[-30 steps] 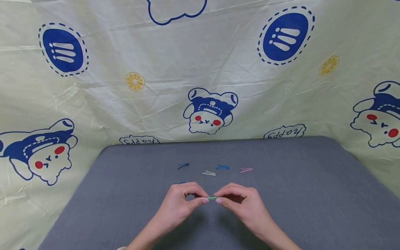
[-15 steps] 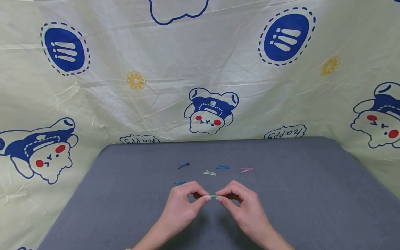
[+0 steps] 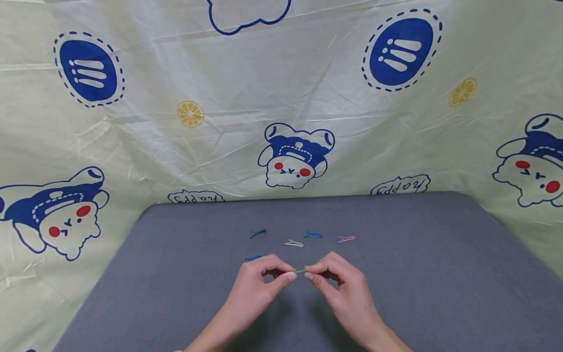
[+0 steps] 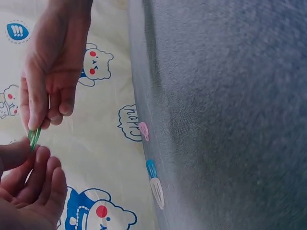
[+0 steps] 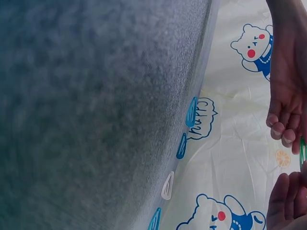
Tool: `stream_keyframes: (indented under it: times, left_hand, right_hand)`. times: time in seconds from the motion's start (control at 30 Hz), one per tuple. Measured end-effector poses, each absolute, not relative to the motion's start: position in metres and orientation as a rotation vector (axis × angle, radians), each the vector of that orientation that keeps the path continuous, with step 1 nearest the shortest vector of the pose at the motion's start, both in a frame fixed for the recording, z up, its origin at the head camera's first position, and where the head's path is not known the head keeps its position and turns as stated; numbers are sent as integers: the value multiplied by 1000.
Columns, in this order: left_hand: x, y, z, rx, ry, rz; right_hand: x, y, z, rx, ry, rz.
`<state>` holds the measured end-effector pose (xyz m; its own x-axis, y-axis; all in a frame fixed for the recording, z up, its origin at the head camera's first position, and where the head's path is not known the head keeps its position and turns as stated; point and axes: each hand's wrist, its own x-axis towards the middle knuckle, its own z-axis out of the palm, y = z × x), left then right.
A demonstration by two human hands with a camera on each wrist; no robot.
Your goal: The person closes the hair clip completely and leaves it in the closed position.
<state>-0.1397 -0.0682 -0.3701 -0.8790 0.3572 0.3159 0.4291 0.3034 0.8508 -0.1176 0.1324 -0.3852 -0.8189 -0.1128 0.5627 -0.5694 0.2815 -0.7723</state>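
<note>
A green snap hair clip (image 3: 301, 272) is stretched between my two hands above the table. My left hand (image 3: 259, 286) pinches one end between thumb and fingertips. The other end is pinched the same way by my right hand (image 3: 345, 291). In the left wrist view, the middle of the green clip (image 4: 34, 139) shows between the fingertips, its ends covered. From the right wrist, only a sliver of the clip (image 5: 303, 152) appears at the edge. A blue hair clip (image 3: 252, 258) lies just beyond my left knuckles, partly hidden by them.
Farther back on the grey cloth-covered table (image 3: 422, 264) lie a dark blue clip (image 3: 258, 233), a white clip (image 3: 294, 243), a bright blue clip (image 3: 313, 235) and a pink clip (image 3: 346, 239). A printed curtain (image 3: 237, 146) hangs behind the table's far edge.
Both hands have risen slightly in the head view with the green clip, which now looks thinner and tilted. More of the blue clip by the left hand shows. The other clips stay put.
</note>
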Motion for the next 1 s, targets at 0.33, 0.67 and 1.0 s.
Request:
stream_keyframes:
  times: [0.33, 0.67, 1.0]
  left_hand:
    - [-149, -76, -373, -853, -2474, -1930]
    - [-154, -82, -374, -944, -2501, -1704]
    - [-155, -85, -374, -1035, -2530, -1493]
  right_hand:
    - [-121, 134, -387, 642, -2138, 1650]
    - [-120, 136, -382, 584, -2267, 1636]
    - [-121, 138, -382, 606, -2427, 1467]
